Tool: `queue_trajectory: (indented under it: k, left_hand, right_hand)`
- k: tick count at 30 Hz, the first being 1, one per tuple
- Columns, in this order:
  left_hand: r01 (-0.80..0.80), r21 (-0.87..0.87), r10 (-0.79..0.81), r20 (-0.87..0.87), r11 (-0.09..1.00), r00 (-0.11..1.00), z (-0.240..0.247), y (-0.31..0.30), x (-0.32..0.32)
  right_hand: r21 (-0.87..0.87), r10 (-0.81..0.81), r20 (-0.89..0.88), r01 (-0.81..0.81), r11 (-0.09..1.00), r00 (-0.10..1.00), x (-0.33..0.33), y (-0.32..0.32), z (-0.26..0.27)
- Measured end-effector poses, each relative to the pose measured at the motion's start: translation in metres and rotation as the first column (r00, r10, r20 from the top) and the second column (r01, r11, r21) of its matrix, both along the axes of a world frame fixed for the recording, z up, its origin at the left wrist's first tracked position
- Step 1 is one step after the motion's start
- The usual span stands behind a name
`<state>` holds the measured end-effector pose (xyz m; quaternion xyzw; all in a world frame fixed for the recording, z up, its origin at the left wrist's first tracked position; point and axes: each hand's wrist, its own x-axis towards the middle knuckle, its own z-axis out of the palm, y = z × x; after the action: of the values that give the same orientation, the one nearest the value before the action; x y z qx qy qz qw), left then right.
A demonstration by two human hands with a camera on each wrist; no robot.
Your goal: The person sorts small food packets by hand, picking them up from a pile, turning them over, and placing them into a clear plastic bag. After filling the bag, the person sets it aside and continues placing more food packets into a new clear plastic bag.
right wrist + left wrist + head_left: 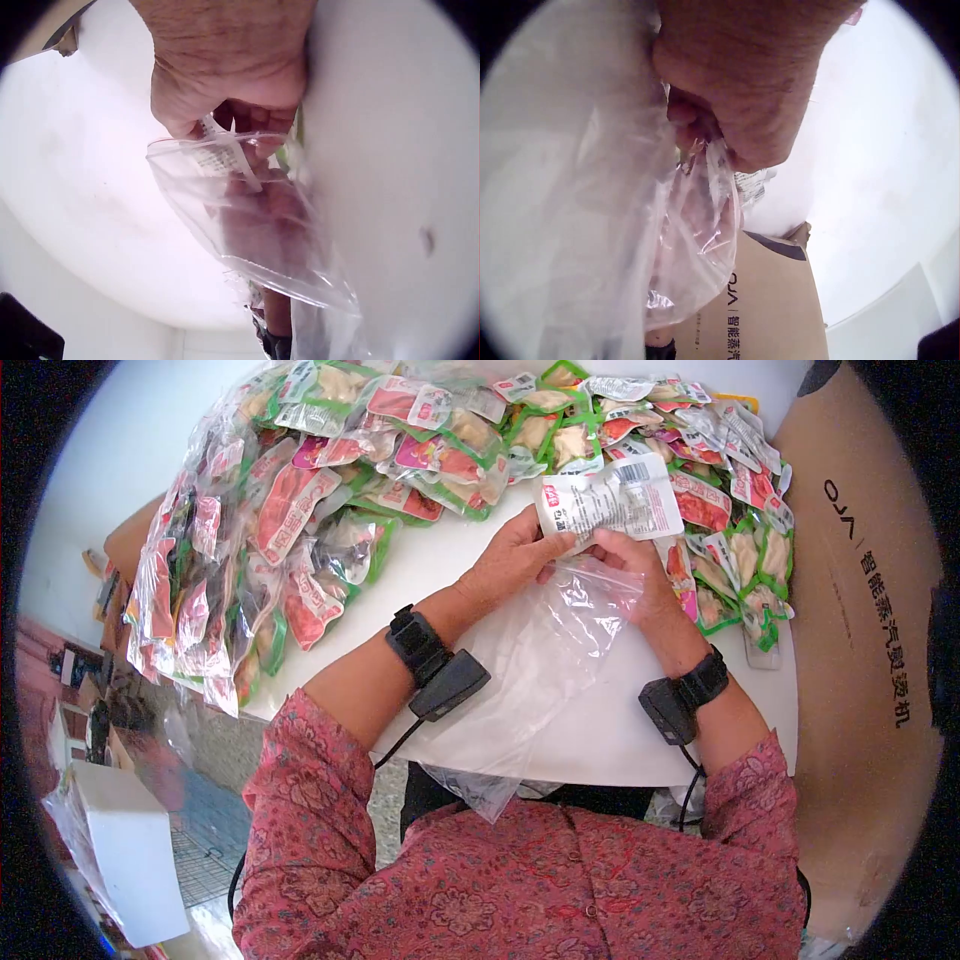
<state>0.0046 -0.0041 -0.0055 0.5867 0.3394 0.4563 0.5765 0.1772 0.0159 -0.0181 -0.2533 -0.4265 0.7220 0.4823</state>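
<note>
Between both hands, over the white table, is a silver-white snack packet (612, 495) with printed text and a barcode, its back facing up. My left hand (512, 555) pinches its lower left edge, thumb on top. Its lower right edge is held by my right hand (640, 572), fingers curled in. A clear plastic bag (520, 670) hangs from the hands toward the lap. In the right wrist view, the bag's rim (225, 139) lies right at the right fingers; the left wrist view shows the bag's film (697, 247) below the left hand. The fingertips are partly hidden.
A large clear sack (225, 550) of similar packets stands at the left. More green-edged packets (745, 555) lie piled at the back and right. A tall cardboard box (850, 660) borders the table's right side. The table (590, 745) ends close to the person's body.
</note>
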Motion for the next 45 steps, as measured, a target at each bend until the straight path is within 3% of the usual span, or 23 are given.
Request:
queue_trajectory:
  k: [3,7,13,16,28,37,45]
  left_hand:
    - [0.002,0.006,-0.002,0.007,1.000,1.000,0.002,-0.001,-0.002]
    - [0.057,-0.003,-0.057,0.027,0.998,0.998,0.003,0.000,-0.003]
    - [0.109,0.079,-0.112,0.041,0.991,0.993,0.005,-0.004,0.001]
    - [0.122,0.087,-0.125,0.022,0.989,0.992,0.004,-0.004,0.002]
    - [0.101,0.030,-0.101,-0.001,0.994,0.995,0.004,-0.005,-0.002]
    - [0.095,0.015,-0.094,-0.062,0.995,0.994,0.006,-0.004,-0.004]
    - [-0.029,-0.001,0.029,-0.115,1.000,0.993,-0.006,0.005,-0.002]
  right_hand:
    - [-0.073,0.008,-0.120,-0.017,0.997,0.993,-0.002,-0.001,0.005]
    - [-0.056,-0.075,-0.064,0.071,0.996,0.995,-0.004,-0.006,0.013]
    - [-0.013,-0.016,-0.013,0.016,1.000,1.000,0.004,0.001,0.006]
    - [-0.045,0.059,-0.077,-0.062,0.997,0.995,0.001,-0.002,0.009]
    - [-0.061,0.107,-0.074,-0.112,0.992,0.991,0.003,0.002,0.004]
    - [-0.030,0.074,-0.116,-0.078,0.996,0.990,0.001,-0.001,0.006]
    - [-0.026,-0.063,0.015,0.063,0.998,0.998,0.001,-0.003,0.009]
